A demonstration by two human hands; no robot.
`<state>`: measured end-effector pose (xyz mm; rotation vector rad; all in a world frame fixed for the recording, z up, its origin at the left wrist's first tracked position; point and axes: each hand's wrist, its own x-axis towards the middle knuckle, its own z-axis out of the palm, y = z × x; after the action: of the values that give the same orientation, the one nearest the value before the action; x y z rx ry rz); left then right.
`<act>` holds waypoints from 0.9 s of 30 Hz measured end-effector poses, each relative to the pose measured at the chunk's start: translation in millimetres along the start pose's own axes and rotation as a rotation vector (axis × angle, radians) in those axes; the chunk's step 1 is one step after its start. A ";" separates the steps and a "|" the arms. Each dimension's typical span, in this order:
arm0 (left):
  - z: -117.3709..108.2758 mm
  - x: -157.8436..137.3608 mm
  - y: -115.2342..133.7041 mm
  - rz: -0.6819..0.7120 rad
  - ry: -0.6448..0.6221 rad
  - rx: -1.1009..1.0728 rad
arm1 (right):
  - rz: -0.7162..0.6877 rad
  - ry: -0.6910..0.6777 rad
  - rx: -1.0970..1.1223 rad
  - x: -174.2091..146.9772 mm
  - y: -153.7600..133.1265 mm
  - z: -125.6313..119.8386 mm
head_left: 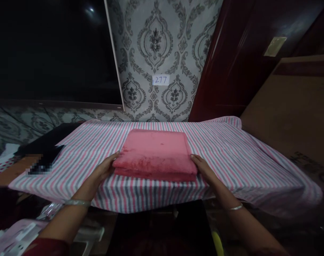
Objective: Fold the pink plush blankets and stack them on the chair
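Observation:
A folded pink plush blanket (155,153) lies as a thick rectangle near the front edge of a table covered with a striped cloth (218,153). Its front folds are stacked in layers and look darker. My left hand (107,169) grips its left side, thumb at the upper edge. On the opposite side my right hand (202,167) holds the right edge, its thumb also near the top. Most of the fingers on both hands are hidden against or below the blanket's sides.
A large dark television screen (52,53) is behind the table at left. A cardboard box (292,113) stands close on the right, before a dark red door (231,57). Pale plastic items (23,234) lie low at left. The cloth hangs over the table's front edge.

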<state>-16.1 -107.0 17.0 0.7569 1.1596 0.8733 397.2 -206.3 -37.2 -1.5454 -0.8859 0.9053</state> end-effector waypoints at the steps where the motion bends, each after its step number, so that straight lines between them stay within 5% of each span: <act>1: 3.4 0.9 -0.2 0.017 0.012 0.010 | 0.012 0.008 -0.015 -0.6 -2.9 2.0; 7: 19.6 -2.3 1.9 0.196 -0.046 0.061 | 0.066 -0.071 0.160 5.5 -20.9 9.6; 12: 30.4 -25.6 11.3 0.343 -0.067 0.093 | 0.004 -0.047 0.265 22.8 -49.5 -12.3; 20: 28.1 -55.7 -49.6 0.240 -0.150 0.150 | 0.189 -0.037 0.283 4.0 -15.5 -40.6; 27: 46.5 -68.0 -29.1 0.182 -0.103 0.018 | -0.025 0.429 0.439 -62.8 33.0 -39.7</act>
<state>23.4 -183.3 33.0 0.9220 1.0192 0.9642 408.2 -283.8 -59.1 -1.2703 -0.3658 0.6576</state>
